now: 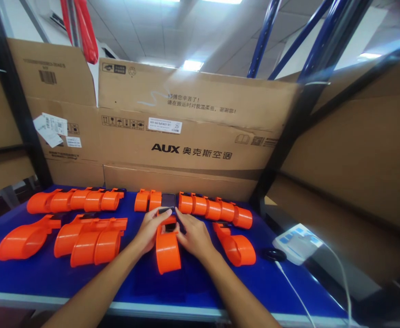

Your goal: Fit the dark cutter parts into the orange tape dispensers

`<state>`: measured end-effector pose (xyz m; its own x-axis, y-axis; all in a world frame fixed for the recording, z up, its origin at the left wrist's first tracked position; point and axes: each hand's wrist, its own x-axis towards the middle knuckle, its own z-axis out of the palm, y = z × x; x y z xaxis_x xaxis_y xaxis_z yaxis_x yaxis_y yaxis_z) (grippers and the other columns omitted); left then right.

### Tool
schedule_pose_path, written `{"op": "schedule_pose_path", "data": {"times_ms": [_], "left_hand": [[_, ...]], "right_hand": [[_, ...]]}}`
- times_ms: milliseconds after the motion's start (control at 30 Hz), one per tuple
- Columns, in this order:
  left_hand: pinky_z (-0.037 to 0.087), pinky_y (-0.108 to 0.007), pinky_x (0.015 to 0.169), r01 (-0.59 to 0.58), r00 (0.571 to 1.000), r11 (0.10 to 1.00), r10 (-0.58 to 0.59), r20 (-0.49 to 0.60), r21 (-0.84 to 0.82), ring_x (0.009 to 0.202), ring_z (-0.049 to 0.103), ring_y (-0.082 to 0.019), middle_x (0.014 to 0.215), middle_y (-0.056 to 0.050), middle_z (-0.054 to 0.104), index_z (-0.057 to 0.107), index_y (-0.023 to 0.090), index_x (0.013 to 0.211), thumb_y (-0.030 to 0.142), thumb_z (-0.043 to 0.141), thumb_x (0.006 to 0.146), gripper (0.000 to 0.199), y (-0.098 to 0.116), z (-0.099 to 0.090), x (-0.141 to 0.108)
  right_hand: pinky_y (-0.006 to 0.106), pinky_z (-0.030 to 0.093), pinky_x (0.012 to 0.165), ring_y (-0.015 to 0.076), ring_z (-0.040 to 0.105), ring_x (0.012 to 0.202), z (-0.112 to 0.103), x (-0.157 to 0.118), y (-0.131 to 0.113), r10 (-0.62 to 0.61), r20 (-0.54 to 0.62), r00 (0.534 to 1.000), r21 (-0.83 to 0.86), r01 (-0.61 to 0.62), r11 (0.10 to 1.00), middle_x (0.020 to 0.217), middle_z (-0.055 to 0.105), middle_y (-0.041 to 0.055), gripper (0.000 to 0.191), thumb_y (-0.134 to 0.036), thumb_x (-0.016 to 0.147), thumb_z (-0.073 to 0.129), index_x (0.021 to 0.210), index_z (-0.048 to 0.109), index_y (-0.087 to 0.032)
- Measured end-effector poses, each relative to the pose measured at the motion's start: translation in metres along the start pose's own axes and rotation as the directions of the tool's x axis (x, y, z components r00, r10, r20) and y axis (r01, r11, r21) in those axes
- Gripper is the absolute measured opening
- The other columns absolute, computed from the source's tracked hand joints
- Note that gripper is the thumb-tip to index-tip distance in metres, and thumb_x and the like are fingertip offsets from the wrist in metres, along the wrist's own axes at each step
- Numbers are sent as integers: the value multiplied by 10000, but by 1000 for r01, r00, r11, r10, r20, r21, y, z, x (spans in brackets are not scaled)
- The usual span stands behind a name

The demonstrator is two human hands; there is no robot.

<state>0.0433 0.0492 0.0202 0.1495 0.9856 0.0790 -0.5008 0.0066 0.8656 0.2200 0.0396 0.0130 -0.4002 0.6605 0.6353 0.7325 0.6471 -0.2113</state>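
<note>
Both hands meet at the middle of the blue table around one orange ring-shaped plastic part (168, 253), its wide loop hanging toward me. My left hand (151, 228) grips the upper end of this part from the left, thumb on top by a dark piece. From the other side, my right hand (192, 232) closes its fingers on the same end. Just behind the fingers lies a dark flat rectangular piece (168, 200), partly covered. Two more orange parts (148, 200) stand beside it on the left.
Rows of similar orange parts stand back left (79, 200) and back right (215, 209), with more front left (94, 241) and one at right (239, 249). A white device (297, 241) with cables and a black oval object (274, 254) lie right. Cardboard (186, 132) walls the back.
</note>
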Motion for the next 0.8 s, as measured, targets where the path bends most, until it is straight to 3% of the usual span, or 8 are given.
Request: {"op": "schedule_pose_path", "data": {"times_ms": [167, 400, 800], "left_hand": [[365, -188, 420, 42, 999, 999, -42, 13, 3, 407, 483, -52, 643, 26, 635, 723, 160, 1009, 411, 879, 694, 432, -6, -3, 2], [379, -191, 433, 43, 999, 999, -43, 29, -19, 445, 527, -73, 658, 7, 657, 725, 152, 987, 386, 896, 673, 428, 0, 1, -1], [330, -193, 403, 40, 998, 997, -43, 55, 63, 397, 456, -49, 647, 6, 636, 721, 134, 986, 436, 882, 686, 455, -2, -4, 2]], "right_hand": [[342, 588, 829, 243, 726, 856, 9, -3, -1, 30, 18, 999, -88, -28, 996, 1025, 773, 135, 643, -102, 833, 550, 1473, 485, -106], [322, 597, 799, 237, 739, 837, 12, -3, 0, 17, 70, 997, -129, -8, 992, 1003, 776, 137, 639, -103, 832, 544, 1468, 480, -92], [330, 614, 792, 236, 745, 798, 17, -6, 3, 18, 103, 994, -61, -12, 998, 973, 777, 137, 619, -126, 868, 516, 1480, 445, -62]]}}
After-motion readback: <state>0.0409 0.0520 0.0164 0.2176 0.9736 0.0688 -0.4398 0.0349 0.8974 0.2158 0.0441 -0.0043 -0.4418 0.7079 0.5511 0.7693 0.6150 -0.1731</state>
